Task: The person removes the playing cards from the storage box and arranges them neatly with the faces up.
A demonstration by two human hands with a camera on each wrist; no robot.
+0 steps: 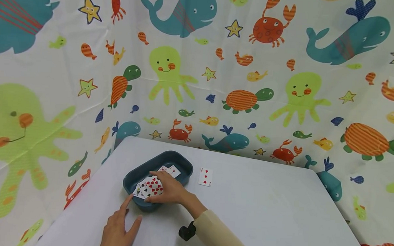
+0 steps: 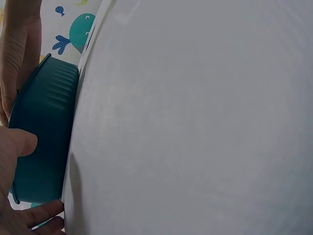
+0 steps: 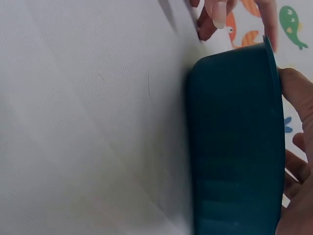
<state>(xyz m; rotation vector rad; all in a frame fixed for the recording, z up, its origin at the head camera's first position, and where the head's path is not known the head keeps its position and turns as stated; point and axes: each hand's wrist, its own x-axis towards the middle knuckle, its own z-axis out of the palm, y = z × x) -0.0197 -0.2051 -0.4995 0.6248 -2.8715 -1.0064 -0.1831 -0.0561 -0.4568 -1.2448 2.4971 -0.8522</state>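
Note:
A dark teal oval tub (image 1: 139, 168) stands on the white table with several playing cards (image 1: 142, 189) fanned inside, hearts and black suits face up. Over them is my right hand (image 1: 169, 188), reaching down into the tub. Its thumb is by the near rim and its index fingertip by the cards' far edge; I cannot tell whether it grips any card. My left hand (image 1: 118, 224) is at the tub's near left corner, fingers extended, index fingertip right at the rim. In the left wrist view its thumb (image 2: 27, 142) lies in front of the tub wall (image 2: 46, 103).
A single heart card (image 1: 205, 177) lies face up on the table (image 1: 262, 206), right of the tub. More cards (image 1: 173, 171) lie at the tub's far end. A curtain (image 1: 199, 75) printed with sea animals hangs behind the table and at its left.

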